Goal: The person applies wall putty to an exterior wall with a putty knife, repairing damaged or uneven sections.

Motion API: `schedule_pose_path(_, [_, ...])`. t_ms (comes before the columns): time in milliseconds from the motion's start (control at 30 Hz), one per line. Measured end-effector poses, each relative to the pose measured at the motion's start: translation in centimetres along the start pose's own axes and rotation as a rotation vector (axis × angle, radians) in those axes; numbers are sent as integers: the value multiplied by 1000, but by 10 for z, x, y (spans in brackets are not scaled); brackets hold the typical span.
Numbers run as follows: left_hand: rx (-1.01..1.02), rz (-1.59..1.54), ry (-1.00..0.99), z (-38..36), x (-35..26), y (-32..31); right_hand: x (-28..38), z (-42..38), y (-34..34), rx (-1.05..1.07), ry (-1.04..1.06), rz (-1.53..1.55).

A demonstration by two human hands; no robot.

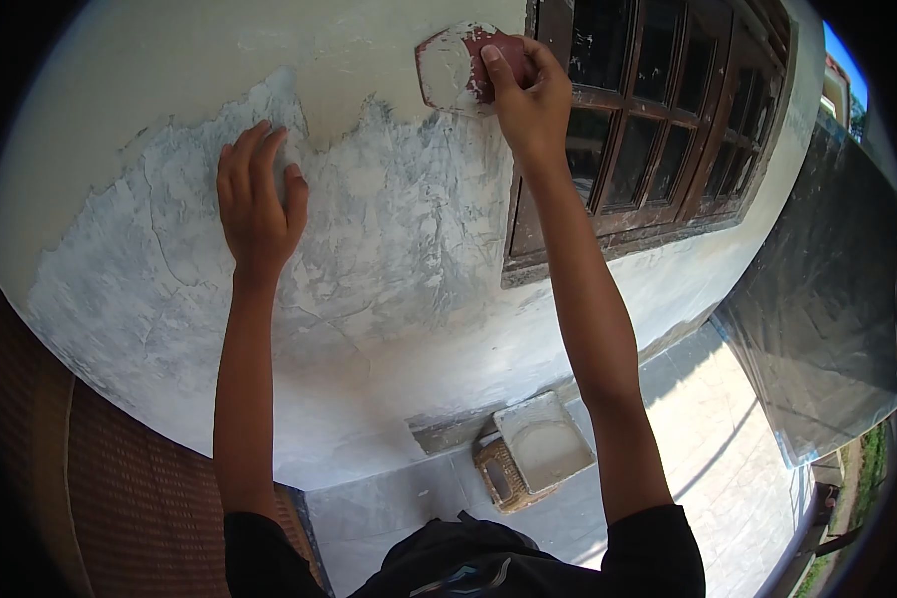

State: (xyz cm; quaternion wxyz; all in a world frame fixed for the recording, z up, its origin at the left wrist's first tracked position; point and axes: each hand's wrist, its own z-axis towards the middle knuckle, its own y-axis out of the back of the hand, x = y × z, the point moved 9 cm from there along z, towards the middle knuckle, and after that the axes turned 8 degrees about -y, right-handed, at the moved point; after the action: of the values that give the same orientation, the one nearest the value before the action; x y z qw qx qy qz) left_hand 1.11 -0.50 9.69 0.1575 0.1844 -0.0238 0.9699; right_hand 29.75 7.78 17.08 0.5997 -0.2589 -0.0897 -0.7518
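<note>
My right hand (pixel 535 100) grips a dark red scraper (pixel 447 72), its thumb pressed on the near face. White filler paste coats much of that scraper. It is held up against the cream wall (pixel 369 45), just left of the window frame. To the left, my left hand (pixel 261 194) is raised with fingers spread over the wall. Behind it lies a large patch of grey-white filler (pixel 399 219), streaked and uneven, with a ragged upper edge against the cream paint.
A brown wooden window (pixel 628 130) with several panes is set in the wall at right. Below, a white tray (pixel 545 444) with paste residue rests on a woven stool (pixel 498 478) on the tiled floor (pixel 369 518). A dark sheet (pixel 817 289) hangs at right; a woven brown panel (pixel 140 498) stands lower left.
</note>
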Motion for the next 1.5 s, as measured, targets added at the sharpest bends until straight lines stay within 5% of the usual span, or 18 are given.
schedule_pose_path(300, [-23, 56, -2, 3, -4, 4, -34, 20, 102, -199, -114, 49])
schedule_pose_path(633, [-3, 11, -4, 1, 0, 0, 6, 2, 15, -2, -60, 47])
schedule_pose_path(800, [-7, 16, -7, 1, -1, 1, -13, 15, 50, -111, 19, -66])
schedule_pose_path(967, [-17, 13, -1, 1, -2, 1, -32, 16, 102, -194, -126, 36])
schedule_pose_path(1333, [-6, 10, -11, 1, 0, 1, -5, 11, 28, -15, -71, 21])
schedule_pose_path(1500, [-15, 18, -4, 0, -1, 0, -21, 21, 75, -144, -84, -11])
